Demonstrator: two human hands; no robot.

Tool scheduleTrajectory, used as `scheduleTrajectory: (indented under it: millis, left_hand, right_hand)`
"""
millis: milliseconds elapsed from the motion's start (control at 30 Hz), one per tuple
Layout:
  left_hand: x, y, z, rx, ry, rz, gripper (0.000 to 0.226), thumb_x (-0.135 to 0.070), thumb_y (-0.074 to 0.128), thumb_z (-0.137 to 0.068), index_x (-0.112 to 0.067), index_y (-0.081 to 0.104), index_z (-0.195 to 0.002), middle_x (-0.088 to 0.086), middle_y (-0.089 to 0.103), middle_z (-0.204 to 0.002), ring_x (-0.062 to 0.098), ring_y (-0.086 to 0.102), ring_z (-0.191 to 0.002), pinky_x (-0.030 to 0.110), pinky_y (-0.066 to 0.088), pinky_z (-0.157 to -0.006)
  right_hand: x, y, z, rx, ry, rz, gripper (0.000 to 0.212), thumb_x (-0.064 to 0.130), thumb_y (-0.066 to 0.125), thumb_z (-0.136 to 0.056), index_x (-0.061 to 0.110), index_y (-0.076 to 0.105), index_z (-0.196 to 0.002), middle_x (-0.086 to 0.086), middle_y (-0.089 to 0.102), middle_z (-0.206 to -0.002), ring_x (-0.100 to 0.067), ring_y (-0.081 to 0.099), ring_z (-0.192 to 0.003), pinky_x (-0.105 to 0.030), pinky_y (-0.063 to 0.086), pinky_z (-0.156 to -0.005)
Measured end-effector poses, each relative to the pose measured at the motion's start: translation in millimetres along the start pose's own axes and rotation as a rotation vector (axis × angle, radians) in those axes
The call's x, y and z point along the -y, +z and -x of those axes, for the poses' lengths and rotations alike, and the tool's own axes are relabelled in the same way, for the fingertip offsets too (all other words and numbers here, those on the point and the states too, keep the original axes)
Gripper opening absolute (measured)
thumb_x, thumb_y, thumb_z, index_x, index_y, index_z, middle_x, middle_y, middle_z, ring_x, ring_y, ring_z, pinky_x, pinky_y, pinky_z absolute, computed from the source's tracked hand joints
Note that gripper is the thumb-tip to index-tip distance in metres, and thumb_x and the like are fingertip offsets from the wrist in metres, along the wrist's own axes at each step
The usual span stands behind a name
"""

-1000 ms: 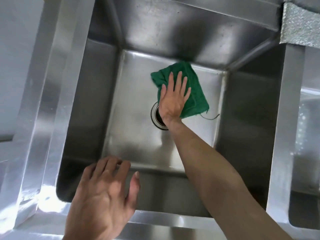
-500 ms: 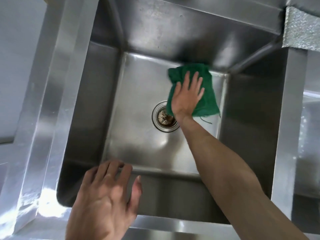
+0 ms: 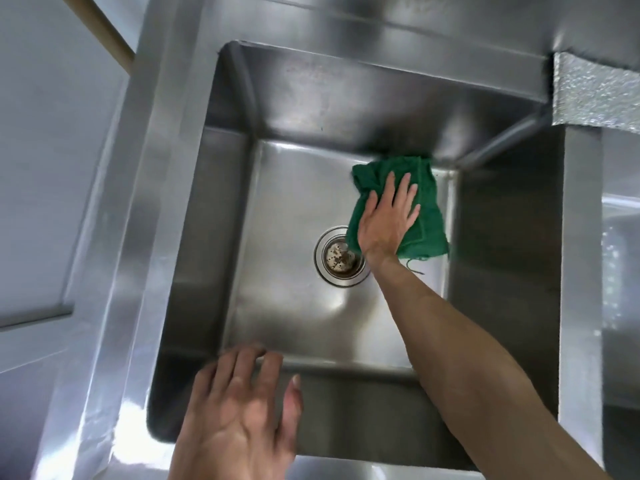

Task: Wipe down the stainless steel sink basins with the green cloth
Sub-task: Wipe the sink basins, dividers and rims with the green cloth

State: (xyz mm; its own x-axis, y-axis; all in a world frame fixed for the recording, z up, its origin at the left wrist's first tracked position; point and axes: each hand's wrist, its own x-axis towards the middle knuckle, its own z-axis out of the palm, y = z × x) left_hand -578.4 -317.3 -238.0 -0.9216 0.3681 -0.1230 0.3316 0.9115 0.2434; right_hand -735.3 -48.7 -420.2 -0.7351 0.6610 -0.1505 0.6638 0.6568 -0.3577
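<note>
A green cloth (image 3: 426,216) lies flat on the floor of the stainless steel basin (image 3: 287,209), at its far right corner, touching the back wall. My right hand (image 3: 386,220) presses on the cloth with straight, spread fingers, palm down. The round drain (image 3: 339,258) with its strainer shows just left of that hand; the cloth's near left corner reaches the drain's rim. My left hand (image 3: 239,417) hovers with relaxed, spread fingers over the basin's near rim (image 3: 381,471) and holds nothing.
A second basin (image 3: 620,271) lies to the right beyond a steel divider (image 3: 578,289). A textured silver strip (image 3: 595,95) covers the far right corner. Left of the sink's wide steel rim are a white surface (image 3: 45,168) and a wooden handle (image 3: 104,32).
My right hand has slid the cloth from above the drain rightward into the far right corner, uncovering the drain. My left hand has stayed near the front rim.
</note>
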Motion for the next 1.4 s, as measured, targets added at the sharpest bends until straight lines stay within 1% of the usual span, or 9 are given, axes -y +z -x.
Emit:
scheduleTrajectory:
  millis: [167, 300, 500, 633, 833, 1133, 1300, 1333, 1400]
  left_hand:
    - [10, -14, -14, -0.125, 0.011, 0.115, 0.039, -0.038, 0.051, -0.097, -0.013, 0.079, -0.108, 0.009, 0.074, -0.117, 0.036, 0.073, -0.106, 0.045, 0.044, -0.093]
    - [57, -49, -61, -0.258, 0.002, 0.009, 0.035, -0.029, 0.052, -0.101, -0.01, 0.067, -0.126, 0.014, 0.059, -0.14, 0.038, 0.051, -0.134, 0.053, 0.038, -0.105]
    - [107, -66, -103, -0.118, -0.045, -0.097, 0.058, -0.036, 0.048, -0.104, -0.005, 0.053, -0.153, 0.022, 0.044, -0.163, 0.048, 0.044, -0.146, 0.065, 0.043, -0.114]
    - [106, -63, -103, -0.13, -0.04, -0.101, 0.058, -0.036, 0.049, -0.105, -0.005, 0.052, -0.154, 0.02, 0.044, -0.164, 0.048, 0.05, -0.142, 0.062, 0.049, -0.11]
    - [110, -63, -104, -0.122, -0.031, -0.075, 0.057, -0.038, 0.044, -0.106, -0.007, 0.052, -0.153, 0.018, 0.041, -0.166, 0.047, 0.048, -0.144, 0.059, 0.05, -0.109]
    - [111, -66, -106, -0.096, -0.03, -0.019, 0.056, -0.036, 0.047, -0.105, -0.005, 0.055, -0.151, 0.022, 0.043, -0.165, 0.05, 0.049, -0.142, 0.062, 0.05, -0.11]
    - [113, -66, -108, -0.095, -0.016, -0.005, 0.056, -0.036, 0.048, -0.105, -0.003, 0.056, -0.149, 0.026, 0.045, -0.162, 0.053, 0.05, -0.14, 0.063, 0.051, -0.109]
    - [112, -66, -107, -0.097, -0.015, 0.001, 0.055, -0.035, 0.048, -0.105, -0.003, 0.057, -0.148, 0.026, 0.045, -0.161, 0.054, 0.051, -0.14, 0.063, 0.052, -0.108]
    - [113, -65, -107, -0.104, -0.009, 0.027, 0.054, -0.034, 0.05, -0.105, -0.002, 0.057, -0.148, 0.027, 0.045, -0.161, 0.054, 0.051, -0.139, 0.064, 0.053, -0.106]
  right_hand:
    - [57, 26, 21, 0.11, -0.17, 0.001, 0.056, 0.036, 0.028, -0.115, 0.019, 0.019, -0.167, -0.007, 0.005, -0.176, -0.026, 0.0, -0.163, -0.045, -0.007, -0.131]
    - [79, 33, 23, 0.168, -0.209, -0.015, 0.058, 0.034, 0.031, -0.114, 0.018, 0.015, -0.168, -0.008, 0.0, -0.176, -0.027, -0.004, -0.163, -0.047, -0.008, -0.13]
    - [116, 50, 44, 0.2, -0.33, -0.096, 0.055, 0.027, 0.036, -0.114, 0.019, 0.023, -0.166, -0.005, 0.006, -0.176, -0.025, 0.001, -0.163, -0.043, -0.007, -0.13]
    - [147, 57, 55, 0.119, -0.215, -0.327, 0.046, 0.019, 0.04, -0.113, 0.013, 0.041, -0.159, -0.006, 0.028, -0.171, -0.022, 0.019, -0.161, -0.038, 0.003, -0.131]
    - [197, 54, 67, 0.081, 0.09, -0.784, 0.038, 0.02, 0.053, -0.109, 0.009, 0.06, -0.145, -0.013, 0.066, -0.142, -0.029, 0.06, -0.133, -0.04, 0.042, -0.117]
    - [228, 19, 69, 0.08, 0.24, -1.115, 0.033, 0.025, 0.059, -0.107, 0.018, 0.065, -0.138, -0.004, 0.066, -0.136, -0.016, 0.061, -0.128, -0.037, 0.045, -0.117]
    - [241, 0, 69, -0.103, 0.086, -1.15, 0.027, 0.03, 0.048, -0.108, 0.03, 0.059, -0.133, 0.014, 0.064, -0.128, 0.005, 0.058, -0.12, -0.011, 0.042, -0.104]
    - [243, 3, 66, -0.081, 0.101, -1.119, 0.027, 0.027, 0.045, -0.11, 0.027, 0.058, -0.134, 0.014, 0.063, -0.128, 0.003, 0.057, -0.12, -0.011, 0.04, -0.104]
    - [244, 9, 61, 0.031, 0.138, -1.05, 0.033, 0.018, 0.038, -0.112, 0.016, 0.054, -0.141, 0.002, 0.061, -0.135, -0.013, 0.056, -0.126, -0.026, 0.042, -0.11]
